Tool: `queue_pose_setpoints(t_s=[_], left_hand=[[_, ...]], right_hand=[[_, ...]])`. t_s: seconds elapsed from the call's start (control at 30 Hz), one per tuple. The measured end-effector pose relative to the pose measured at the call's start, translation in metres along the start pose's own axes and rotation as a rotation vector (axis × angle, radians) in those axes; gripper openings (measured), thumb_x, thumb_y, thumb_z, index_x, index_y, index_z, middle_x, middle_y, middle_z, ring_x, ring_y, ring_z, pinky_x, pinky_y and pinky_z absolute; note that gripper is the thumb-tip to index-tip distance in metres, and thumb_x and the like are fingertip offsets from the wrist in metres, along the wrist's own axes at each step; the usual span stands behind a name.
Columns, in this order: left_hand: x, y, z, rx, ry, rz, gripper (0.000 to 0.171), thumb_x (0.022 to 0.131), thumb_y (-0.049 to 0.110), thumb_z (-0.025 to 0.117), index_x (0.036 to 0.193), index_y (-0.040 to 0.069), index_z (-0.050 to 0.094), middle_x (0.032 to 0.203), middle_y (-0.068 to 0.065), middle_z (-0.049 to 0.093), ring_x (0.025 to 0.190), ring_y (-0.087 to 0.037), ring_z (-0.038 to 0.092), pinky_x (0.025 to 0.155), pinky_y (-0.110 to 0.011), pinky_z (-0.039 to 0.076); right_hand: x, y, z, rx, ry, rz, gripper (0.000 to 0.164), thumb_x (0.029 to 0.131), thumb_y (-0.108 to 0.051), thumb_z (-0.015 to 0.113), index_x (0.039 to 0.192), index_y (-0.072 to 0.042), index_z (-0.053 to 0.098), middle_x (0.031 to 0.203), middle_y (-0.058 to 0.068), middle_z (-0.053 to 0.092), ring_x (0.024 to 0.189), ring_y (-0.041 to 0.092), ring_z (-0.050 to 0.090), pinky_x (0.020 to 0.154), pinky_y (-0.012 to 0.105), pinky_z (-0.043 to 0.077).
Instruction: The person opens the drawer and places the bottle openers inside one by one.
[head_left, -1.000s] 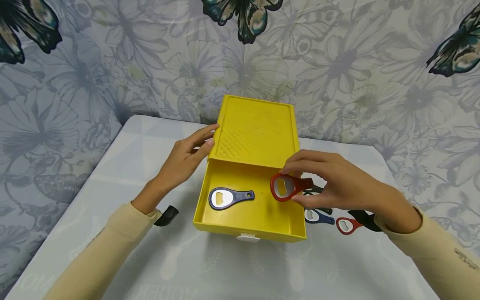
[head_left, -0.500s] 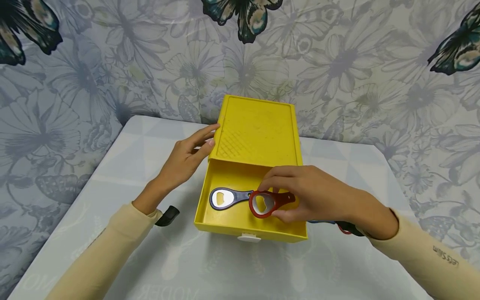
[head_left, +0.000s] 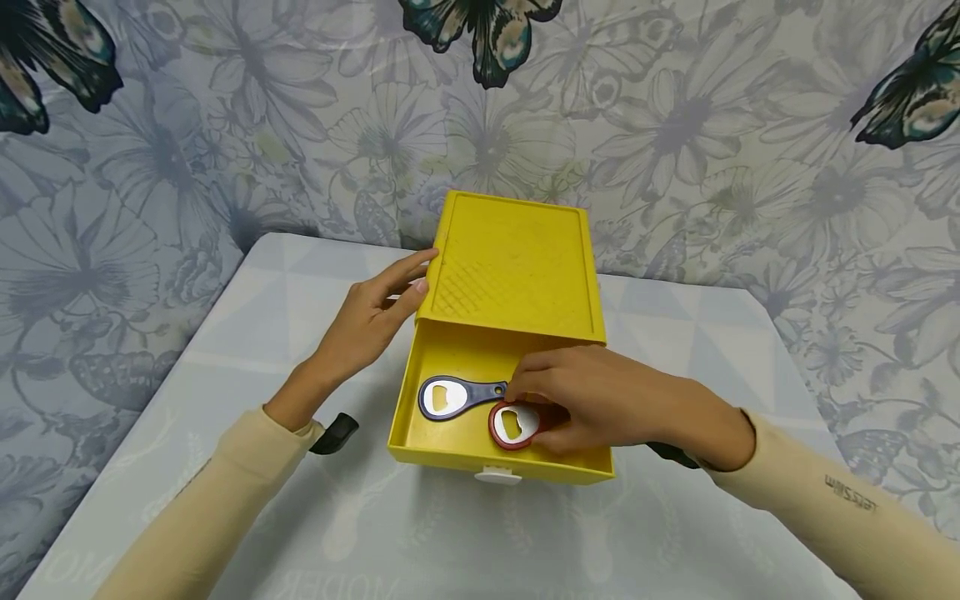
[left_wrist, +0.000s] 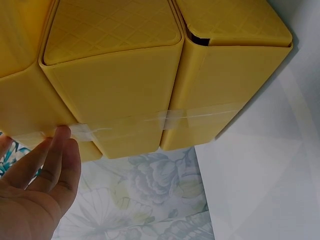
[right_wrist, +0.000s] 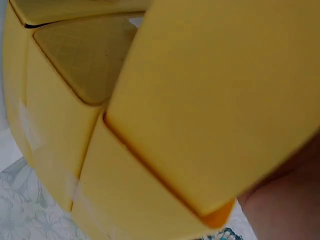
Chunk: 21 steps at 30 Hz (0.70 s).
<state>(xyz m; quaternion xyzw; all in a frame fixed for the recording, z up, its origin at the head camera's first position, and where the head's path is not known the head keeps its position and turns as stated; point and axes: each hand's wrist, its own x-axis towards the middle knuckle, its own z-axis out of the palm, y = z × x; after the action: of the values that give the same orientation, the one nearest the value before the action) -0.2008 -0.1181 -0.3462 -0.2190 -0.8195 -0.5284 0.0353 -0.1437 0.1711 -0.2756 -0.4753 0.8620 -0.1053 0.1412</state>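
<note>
A yellow drawer box (head_left: 517,258) stands on the table with its top drawer (head_left: 450,450) pulled out. In the head view, a blue-rimmed bottle opener (head_left: 480,392) lies flat in the drawer. My right hand (head_left: 600,396) reaches down into the drawer beside it and pinches a red-rimmed bottle opener (head_left: 498,437) by its handle, which the fingers mostly cover. With fairly straight fingers, my left hand (head_left: 367,321) rests against the box's left side; the left wrist view shows these fingers (left_wrist: 60,145) touching its yellow wall. The drawer wall hides most of my right hand (right_wrist: 285,200) in the right wrist view.
A white knob (head_left: 498,476) sticks out from the drawer front. Clear tape (left_wrist: 170,119) runs across the stacked units of the box. The pale table (head_left: 300,517) meets a flower-patterned wall (head_left: 337,125) behind. My right arm covers the table right of the box.
My right hand has carried the red-rimmed bottle opener left and down into the drawer, close to the blue-rimmed one. My left hand has stayed against the box.
</note>
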Motion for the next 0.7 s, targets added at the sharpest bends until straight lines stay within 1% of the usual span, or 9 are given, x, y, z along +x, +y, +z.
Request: queue_pose_setpoints(t_s=[0.1, 0.27, 0.4, 0.53, 0.7], left_hand=[[0.000, 0.000, 0.000, 0.001, 0.000, 0.001, 0.046, 0.106, 0.039, 0.049, 0.152, 0.038, 0.042, 0.150, -0.003, 0.052, 0.127, -0.024, 0.059, 0.101, -0.049, 0.051], [0.000, 0.000, 0.000, -0.006, -0.005, 0.002, 0.046, 0.106, 0.039, 0.049, 0.152, 0.038, 0.042, 0.150, -0.002, 0.052, 0.126, -0.024, 0.060, 0.101, -0.049, 0.051], [0.001, 0.001, 0.001, -0.008, -0.007, 0.006, 0.046, 0.106, 0.039, 0.049, 0.152, 0.039, 0.042, 0.150, -0.002, 0.052, 0.124, -0.025, 0.061, 0.100, -0.049, 0.052], [0.000, 0.001, 0.000, -0.011, -0.006, 0.003, 0.046, 0.106, 0.040, 0.049, 0.152, 0.039, 0.042, 0.150, -0.002, 0.052, 0.124, -0.025, 0.061, 0.100, -0.049, 0.052], [0.000, -0.001, -0.001, -0.008, -0.003, 0.006, 0.047, 0.106, 0.039, 0.049, 0.152, 0.038, 0.041, 0.150, -0.002, 0.052, 0.128, -0.023, 0.059, 0.101, -0.048, 0.051]], right_hand=[[0.005, 0.001, 0.002, -0.027, 0.005, 0.021, 0.034, 0.088, -0.035, 0.077, 0.116, -0.018, 0.071, 0.109, -0.009, 0.065, 0.093, 0.004, 0.057, 0.083, 0.025, 0.054], [0.007, 0.001, 0.003, -0.064, 0.090, 0.041, 0.035, 0.087, -0.034, 0.079, 0.117, -0.017, 0.073, 0.109, -0.005, 0.065, 0.094, 0.008, 0.058, 0.085, 0.028, 0.055], [0.002, -0.002, 0.001, -0.052, 0.156, 0.021, 0.031, 0.088, -0.033, 0.078, 0.116, -0.017, 0.074, 0.110, -0.005, 0.066, 0.094, 0.008, 0.059, 0.084, 0.027, 0.056], [-0.005, -0.005, -0.003, -0.044, 0.233, -0.010, 0.023, 0.090, -0.028, 0.077, 0.111, -0.018, 0.075, 0.106, -0.006, 0.069, 0.093, 0.007, 0.062, 0.082, 0.027, 0.057], [-0.017, -0.010, -0.006, -0.020, 0.333, -0.015, 0.018, 0.087, -0.023, 0.080, 0.104, -0.020, 0.076, 0.100, -0.008, 0.071, 0.087, 0.007, 0.063, 0.076, 0.024, 0.056]])
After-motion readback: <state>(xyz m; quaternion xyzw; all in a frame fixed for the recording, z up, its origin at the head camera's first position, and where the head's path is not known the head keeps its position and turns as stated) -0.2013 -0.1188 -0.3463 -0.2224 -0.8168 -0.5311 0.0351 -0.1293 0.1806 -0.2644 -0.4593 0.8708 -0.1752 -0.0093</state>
